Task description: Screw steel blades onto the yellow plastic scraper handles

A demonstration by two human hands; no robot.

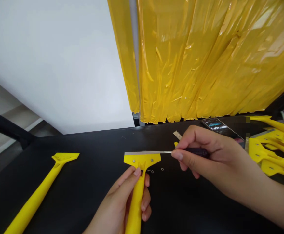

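Note:
My left hand [126,195] is wrapped around the handle of a yellow scraper [142,160], thumb on its neck. Two small screws sit in the scraper's head, and a thin metal blade [134,153] runs along its top edge. In my right hand [212,156], a screwdriver [197,151] with a dark handle is pinched between thumb and fingers. Its metal shaft points left and reaches the right part of the blade edge; the tip is hard to make out there. Just right of the scraper's neck lie a few tiny metal nuts or washers [162,169].
Another yellow scraper [40,190] lies at the left on the black table [83,195]. Several more scrapers [276,156] are piled at the right. Behind my right hand are a phone [217,125] and a small flat strip [177,135]. Yellow plastic sheeting [193,65] hangs behind.

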